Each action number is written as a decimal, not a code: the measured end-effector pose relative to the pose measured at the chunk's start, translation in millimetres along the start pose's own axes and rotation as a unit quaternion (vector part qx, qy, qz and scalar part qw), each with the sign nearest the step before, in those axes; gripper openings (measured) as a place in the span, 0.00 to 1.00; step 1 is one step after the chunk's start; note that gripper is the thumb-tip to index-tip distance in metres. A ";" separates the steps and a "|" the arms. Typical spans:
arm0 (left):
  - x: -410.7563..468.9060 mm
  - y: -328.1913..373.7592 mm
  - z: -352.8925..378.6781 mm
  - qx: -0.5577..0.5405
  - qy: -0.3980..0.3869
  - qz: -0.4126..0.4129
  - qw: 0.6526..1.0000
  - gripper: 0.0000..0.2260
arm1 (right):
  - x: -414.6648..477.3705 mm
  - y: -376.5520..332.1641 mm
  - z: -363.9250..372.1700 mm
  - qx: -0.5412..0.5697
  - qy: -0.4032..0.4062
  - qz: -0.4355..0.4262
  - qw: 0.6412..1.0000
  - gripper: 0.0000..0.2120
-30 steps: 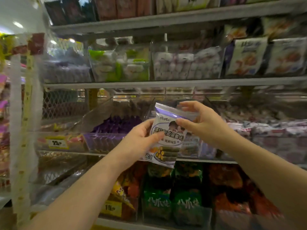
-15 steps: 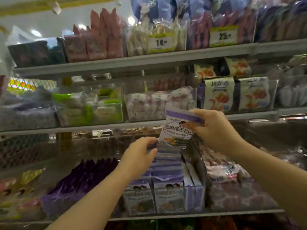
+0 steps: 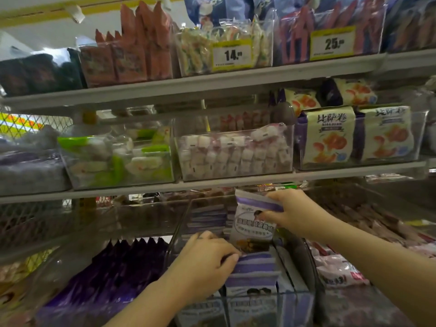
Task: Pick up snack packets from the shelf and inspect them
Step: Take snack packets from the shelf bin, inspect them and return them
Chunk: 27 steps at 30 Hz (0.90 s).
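A white and purple snack packet (image 3: pixel 250 223) stands upright with its lower end down among a row of the same packets (image 3: pixel 254 270) in a clear bin (image 3: pixel 179 230) on the lower shelf. My right hand (image 3: pixel 292 213) pinches its top right edge. My left hand (image 3: pixel 205 260) lies on the stacked packets in front, with its fingers curled over their purple tops.
Dark purple packets (image 3: pixel 113 277) fill the bin to the left, pinkish packets (image 3: pixel 337 270) the one to the right. The shelf (image 3: pixel 236 182) above holds clear bins of marshmallow-like sweets (image 3: pixel 233 152) and white pizza-roll bags (image 3: pixel 330 135). Yellow price tags (image 3: pixel 232 55) hang higher up.
My right hand has lowered the packet from in front of the middle shelf into the bin. My left hand has come down onto the stacked packets. The view has shifted slightly.
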<state>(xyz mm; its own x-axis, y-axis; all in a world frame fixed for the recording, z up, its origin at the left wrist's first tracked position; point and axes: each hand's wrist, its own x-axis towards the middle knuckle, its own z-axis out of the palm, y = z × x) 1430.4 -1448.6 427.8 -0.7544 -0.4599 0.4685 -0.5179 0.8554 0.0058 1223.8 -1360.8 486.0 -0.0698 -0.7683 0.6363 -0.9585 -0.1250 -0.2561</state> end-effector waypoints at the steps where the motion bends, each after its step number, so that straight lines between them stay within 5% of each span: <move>1: -0.9 -0.9 -1.4 -0.003 0.001 0.005 1.000 0.16 | 0.9 -0.3 3.4 -0.021 -0.020 -0.002 1.000 0.09; 4: -2.5 -2.0 -3.9 -0.012 0.016 0.007 1.000 0.15 | 0.6 -5.0 17.2 -0.049 -0.074 -0.017 0.996 0.09; 10: -4.2 -10.1 -0.6 -0.021 0.201 -0.005 0.979 0.08 | 6.2 -13.7 38.6 -0.127 -0.240 -0.026 0.962 0.14; 13: 1.4 -10.0 3.8 -0.010 0.108 -0.003 0.994 0.17 | 8.4 -11.5 40.7 -0.107 -0.290 -0.002 0.951 0.15; 16: 4.1 -8.6 6.5 -0.005 0.008 -0.013 1.000 0.19 | 19.9 -10.3 31.7 -0.090 -0.209 -0.006 0.974 0.16; 19: 2.9 -8.6 5.8 -0.008 -0.001 -0.011 1.000 0.19 | 31.7 -8.4 25.5 -0.125 -0.117 -0.029 0.985 0.11; 27: 0.3 -9.5 10.2 -0.020 -0.005 -0.011 1.000 0.17 | 48.8 -16.9 58.4 -0.216 -0.216 0.044 0.951 0.13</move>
<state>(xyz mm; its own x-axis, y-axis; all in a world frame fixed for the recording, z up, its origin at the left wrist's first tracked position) 1431.0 -1459.3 418.9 -0.7475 -0.4806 0.4586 -0.5174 0.8542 0.0517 1252.7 -1432.8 478.9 -0.1251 -0.9617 0.2439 -0.9847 0.1504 0.0882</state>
